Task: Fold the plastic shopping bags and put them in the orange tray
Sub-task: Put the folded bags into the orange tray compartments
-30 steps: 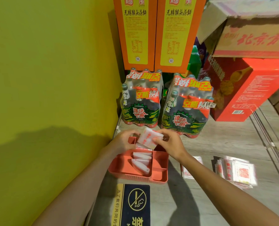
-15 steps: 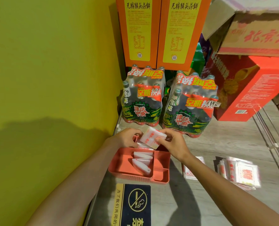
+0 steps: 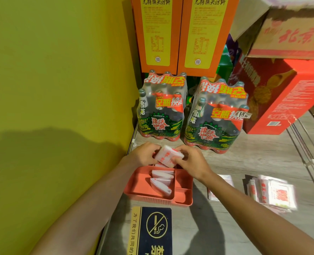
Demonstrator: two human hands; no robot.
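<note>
Head view, room: a shop corner, with a yellow-green wall [image 3: 51,89] on the left and a grey wood-look floor [image 3: 253,157].
Head view, stock: two shrink-wrapped bottle packs [image 3: 161,109] stood at the floor's far edge below tall orange cartons [image 3: 158,32]; a red box [image 3: 281,96] sat to their right.
Floor near edge: a no-smoking sign [image 3: 152,229] lay just in front of the orange tray [image 3: 134,188].
Tray contents: folded bags [image 3: 161,179] filled its middle compartment.
Bag in hand: a folded plastic bag [image 3: 168,156] hung over the tray's far edge, its long axis slanting from far left to near right.
Left hand [image 3: 145,153]: fingers curled, pinching the bag's left end.
Right hand [image 3: 191,161]: fingers curled, pinching its right end.
Key relation: the tray lay directly below and nearer than the bag; both hands looked equally close.
Unfolded stack [image 3: 273,196]: on the floor, right of the tray, well apart.
</note>
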